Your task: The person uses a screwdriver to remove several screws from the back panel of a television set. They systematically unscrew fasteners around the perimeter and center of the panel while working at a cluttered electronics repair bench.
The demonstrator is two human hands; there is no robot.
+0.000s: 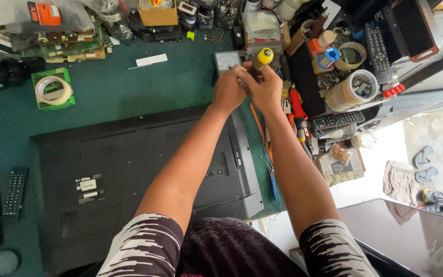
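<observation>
My left hand [228,90] and my right hand [267,88] meet above the far edge of a black flat-screen television [129,169] lying face down on the green bench. My right hand grips a screwdriver with a yellow and black handle [261,59], its handle end pointing up toward the camera. My left hand's fingers pinch around the screwdriver's shaft, which is hidden behind both hands. A small analogue meter [226,61] lies just beyond my left hand.
Hand tools with red and orange handles [297,110] lie right of the television. Tape rolls [352,90], remote controls [337,121], a green tape holder [52,90], circuit boards [67,46] and a remote [14,194] crowd the bench. A second screen [401,236] sits lower right.
</observation>
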